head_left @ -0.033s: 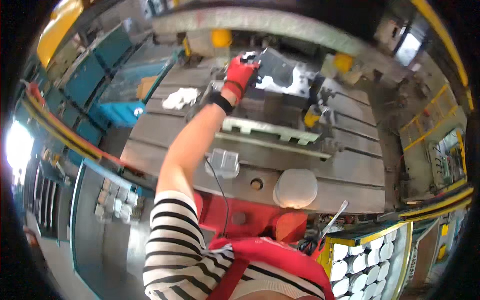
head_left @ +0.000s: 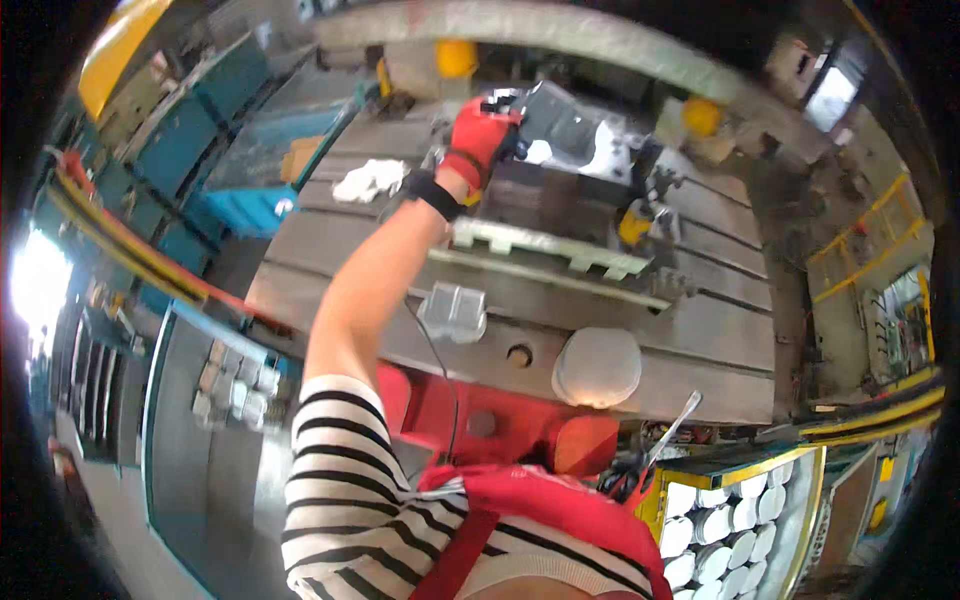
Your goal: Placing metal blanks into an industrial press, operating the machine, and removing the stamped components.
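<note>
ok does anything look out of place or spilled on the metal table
Maybe the crumpled white cloth-like bundle: it lies loose on the slotted grey metal table, left of the red-gloved left hand, like a stray rag. No clear spill shows.

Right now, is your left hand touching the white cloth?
No: the white cloth lies on the slotted metal table, left of the red-gloved left hand, with a gap between them.
</note>
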Demonstrator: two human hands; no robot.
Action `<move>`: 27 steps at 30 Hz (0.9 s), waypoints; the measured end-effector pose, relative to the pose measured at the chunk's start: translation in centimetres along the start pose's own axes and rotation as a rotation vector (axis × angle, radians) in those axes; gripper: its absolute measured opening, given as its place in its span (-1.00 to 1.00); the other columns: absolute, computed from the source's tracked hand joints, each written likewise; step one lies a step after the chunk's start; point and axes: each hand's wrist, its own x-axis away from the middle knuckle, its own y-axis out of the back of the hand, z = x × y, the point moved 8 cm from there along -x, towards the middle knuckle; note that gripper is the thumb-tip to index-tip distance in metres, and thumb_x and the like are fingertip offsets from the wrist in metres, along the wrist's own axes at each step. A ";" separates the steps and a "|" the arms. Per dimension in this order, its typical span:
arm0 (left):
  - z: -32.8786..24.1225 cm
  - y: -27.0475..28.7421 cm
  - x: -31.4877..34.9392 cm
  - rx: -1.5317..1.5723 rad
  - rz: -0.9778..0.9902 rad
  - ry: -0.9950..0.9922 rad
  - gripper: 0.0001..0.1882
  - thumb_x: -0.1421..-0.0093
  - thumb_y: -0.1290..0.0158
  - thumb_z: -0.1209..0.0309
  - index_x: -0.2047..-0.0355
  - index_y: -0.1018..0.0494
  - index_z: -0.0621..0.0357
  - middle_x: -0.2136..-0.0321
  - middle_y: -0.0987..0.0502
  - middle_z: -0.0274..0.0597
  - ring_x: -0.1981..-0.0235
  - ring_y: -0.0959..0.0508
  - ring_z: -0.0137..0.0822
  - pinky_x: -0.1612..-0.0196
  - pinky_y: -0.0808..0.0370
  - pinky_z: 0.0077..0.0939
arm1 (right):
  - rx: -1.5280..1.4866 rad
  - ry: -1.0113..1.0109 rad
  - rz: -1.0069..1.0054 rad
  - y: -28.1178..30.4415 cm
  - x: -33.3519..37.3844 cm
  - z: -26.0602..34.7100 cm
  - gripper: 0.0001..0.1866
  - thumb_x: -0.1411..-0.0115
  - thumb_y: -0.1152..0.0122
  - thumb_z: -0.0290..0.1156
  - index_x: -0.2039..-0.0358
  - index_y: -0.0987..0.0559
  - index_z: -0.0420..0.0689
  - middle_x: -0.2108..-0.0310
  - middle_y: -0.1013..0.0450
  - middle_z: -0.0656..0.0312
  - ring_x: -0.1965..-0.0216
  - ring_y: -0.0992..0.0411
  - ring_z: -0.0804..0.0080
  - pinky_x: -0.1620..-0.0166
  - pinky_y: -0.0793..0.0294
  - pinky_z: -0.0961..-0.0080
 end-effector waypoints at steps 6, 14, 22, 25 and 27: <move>-11.4 9.4 10.3 -0.360 -0.018 0.038 -0.66 0.06 -0.09 0.49 0.19 -0.44 0.19 0.51 -0.51 -0.30 0.52 -0.45 -0.53 0.41 -0.40 -0.63 | 0.133 0.033 0.184 -5.9 -1.1 3.7 -0.66 -0.18 0.11 -0.10 0.33 -0.34 -0.15 0.67 -0.35 0.18 0.83 -0.20 0.50 0.77 -0.17 0.53; 3.9 15.7 25.2 -0.003 -0.247 0.658 -0.72 -0.06 0.09 0.52 0.18 -0.41 0.13 0.64 -0.47 -0.27 0.79 -0.41 -0.45 0.81 -0.24 -0.67 | 0.211 -0.077 0.320 -11.9 2.2 7.0 -0.63 -0.19 0.14 -0.11 0.16 -0.36 -0.12 0.67 -0.35 0.21 0.84 -0.18 0.55 0.77 -0.15 0.58; 13.5 14.4 29.3 -0.174 -0.221 0.728 -0.70 0.01 0.01 0.52 0.21 -0.45 0.13 0.59 -0.51 -0.19 0.66 -0.50 -0.38 0.65 -0.39 -0.54 | 0.163 -0.077 0.290 -9.6 3.0 5.5 -0.55 -0.20 0.18 -0.10 -0.02 -0.29 -0.09 0.65 -0.35 0.21 0.83 -0.18 0.56 0.76 -0.18 0.61; 14.9 15.7 29.9 -0.305 -0.149 0.627 -0.55 0.05 -0.08 0.41 0.07 -0.37 0.11 0.42 -0.53 -0.06 0.42 -0.54 -0.23 0.36 -0.46 -0.44 | 0.140 -0.093 0.356 -9.8 3.8 5.7 -0.53 -0.20 0.17 -0.09 -0.03 -0.28 -0.09 0.61 -0.36 0.20 0.81 -0.19 0.56 0.74 -0.20 0.61; 11.5 14.1 28.8 -0.781 -0.068 0.480 -0.38 0.09 -0.13 0.30 -0.04 -0.25 0.06 0.28 -0.49 0.05 0.23 -0.50 -0.14 0.16 -0.38 -0.42 | 0.144 -0.108 0.390 -9.9 4.4 6.0 -0.52 -0.20 0.17 -0.09 -0.04 -0.27 -0.09 0.60 -0.36 0.19 0.79 -0.20 0.56 0.73 -0.21 0.60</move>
